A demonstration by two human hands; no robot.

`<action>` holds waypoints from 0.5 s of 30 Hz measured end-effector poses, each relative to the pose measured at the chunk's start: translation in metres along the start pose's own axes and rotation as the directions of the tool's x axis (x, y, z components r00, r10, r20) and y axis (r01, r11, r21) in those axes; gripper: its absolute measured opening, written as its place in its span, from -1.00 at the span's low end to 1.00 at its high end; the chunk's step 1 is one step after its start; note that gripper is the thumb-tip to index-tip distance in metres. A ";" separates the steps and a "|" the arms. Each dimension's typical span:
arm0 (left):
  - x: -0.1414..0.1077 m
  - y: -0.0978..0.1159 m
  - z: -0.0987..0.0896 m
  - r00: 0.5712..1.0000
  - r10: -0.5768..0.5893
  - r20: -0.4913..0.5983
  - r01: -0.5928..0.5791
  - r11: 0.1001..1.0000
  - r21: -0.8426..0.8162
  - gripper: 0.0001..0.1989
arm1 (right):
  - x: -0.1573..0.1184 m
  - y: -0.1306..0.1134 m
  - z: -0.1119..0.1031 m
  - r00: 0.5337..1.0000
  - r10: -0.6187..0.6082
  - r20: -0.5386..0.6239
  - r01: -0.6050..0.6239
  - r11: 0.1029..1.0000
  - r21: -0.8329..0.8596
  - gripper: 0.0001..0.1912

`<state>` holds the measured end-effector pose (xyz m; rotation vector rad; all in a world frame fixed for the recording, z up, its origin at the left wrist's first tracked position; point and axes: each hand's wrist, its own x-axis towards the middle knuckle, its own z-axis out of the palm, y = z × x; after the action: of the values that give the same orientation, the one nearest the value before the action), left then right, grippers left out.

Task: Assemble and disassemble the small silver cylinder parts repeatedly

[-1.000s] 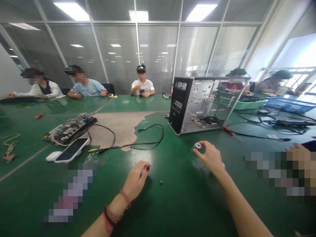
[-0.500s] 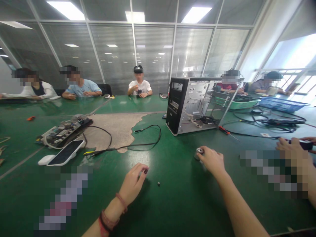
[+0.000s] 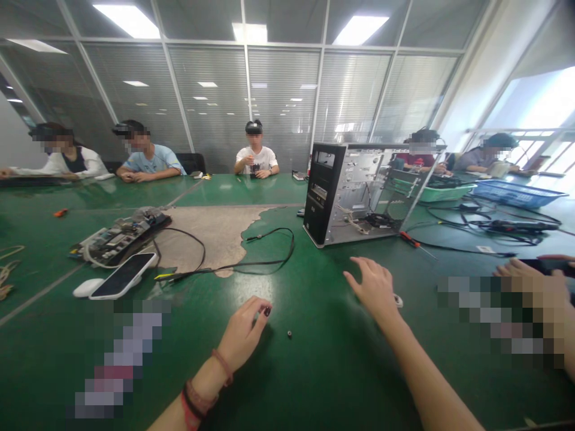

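The left hand (image 3: 245, 332) had its grip curled nearly closed, pinching a small dark part (image 3: 268, 311) at the fingertips, out in front of the open computer case (image 3: 345, 194). A small black ring (image 3: 289, 333) lay alone on the green table (image 3: 314, 383), just right of those fingers and also in front of the case. The right hand (image 3: 372, 287) was nearer the case, its grip spread wide and holding nothing, with a small white piece (image 3: 398, 300) just beside the hand, partly hidden by it.

Right of the case lay a red-handled screwdriver (image 3: 411, 239), with a blue basket (image 3: 516, 194) and a green tray (image 3: 444, 191) farther back. Left of the case ran a black cable (image 3: 251, 263), beyond it a circuit board (image 3: 121, 236), and nearer the left hand a smartphone (image 3: 123, 275) beside a white mouse (image 3: 87, 288). Another person's hand (image 3: 523, 275) came in at the far right, well apart from the case.
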<state>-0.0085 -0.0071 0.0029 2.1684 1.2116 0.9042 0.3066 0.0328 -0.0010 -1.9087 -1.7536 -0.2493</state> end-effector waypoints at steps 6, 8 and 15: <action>0.000 0.000 0.000 1.000 -0.004 -0.013 0.004 1.000 0.009 -0.72 | -0.041 -0.076 0.002 0.744 -0.577 0.338 0.368 0.775 0.513 -0.69; 0.001 0.000 0.000 1.000 -0.005 -0.021 0.005 1.000 0.013 -0.73 | -0.053 -0.091 0.006 0.674 -0.635 0.379 0.409 0.747 0.524 -0.64; 0.001 0.001 0.001 1.000 -0.009 -0.015 0.009 1.000 0.020 -0.72 | -0.062 -0.100 0.014 0.688 -0.624 0.370 0.424 0.760 0.493 -0.84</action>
<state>-0.0070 -0.0065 0.0035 2.1738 1.2423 0.9100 0.1983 -0.0130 -0.0166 -1.1954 -2.4922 0.4257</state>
